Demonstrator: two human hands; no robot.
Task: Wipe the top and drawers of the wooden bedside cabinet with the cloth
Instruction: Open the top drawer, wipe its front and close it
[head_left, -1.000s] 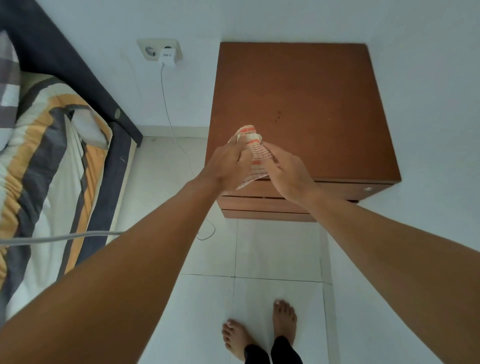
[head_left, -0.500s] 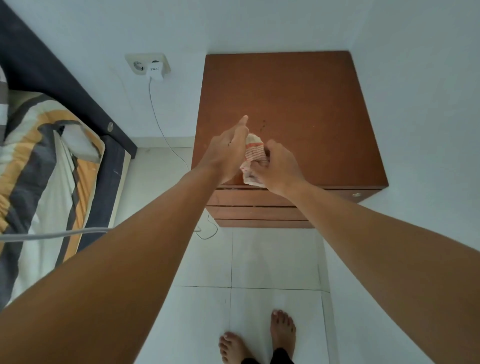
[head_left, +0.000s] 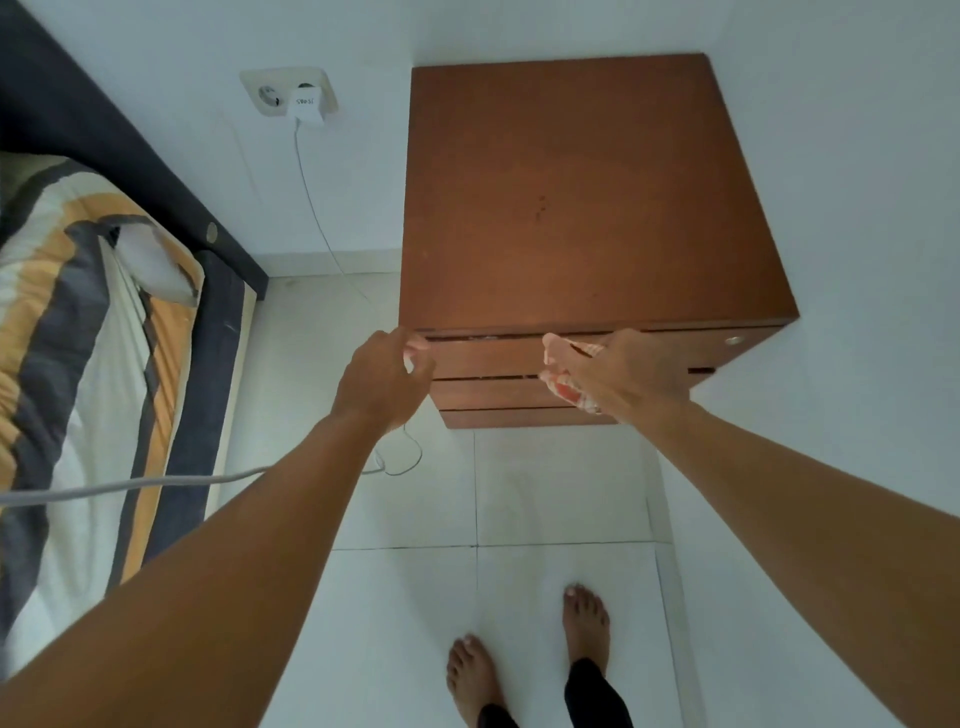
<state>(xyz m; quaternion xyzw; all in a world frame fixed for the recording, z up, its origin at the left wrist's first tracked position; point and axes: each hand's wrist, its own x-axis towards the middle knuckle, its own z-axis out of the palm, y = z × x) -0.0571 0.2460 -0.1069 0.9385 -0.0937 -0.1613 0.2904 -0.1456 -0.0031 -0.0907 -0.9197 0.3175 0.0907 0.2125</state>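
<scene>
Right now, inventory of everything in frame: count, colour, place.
cabinet: 1, brown, in wall corner
drawers: brown fronts under top, count unclear
knob: 1, silver, top drawer's right end
cloth: 1, white-red, in right grip, before drawers
socket: 1, white, wall left of cabinet
charger: 1, white, in socket
cable: 1, white, charger to floor
bed: 1, dark frame, striped bedding, left
cord: 1, grey, lower left
floor: white tiles
feet: 2, bare, bottom centre
left grip: 1, empty, by cabinet's front-left corner
right grip: 1, holding cloth
</scene>
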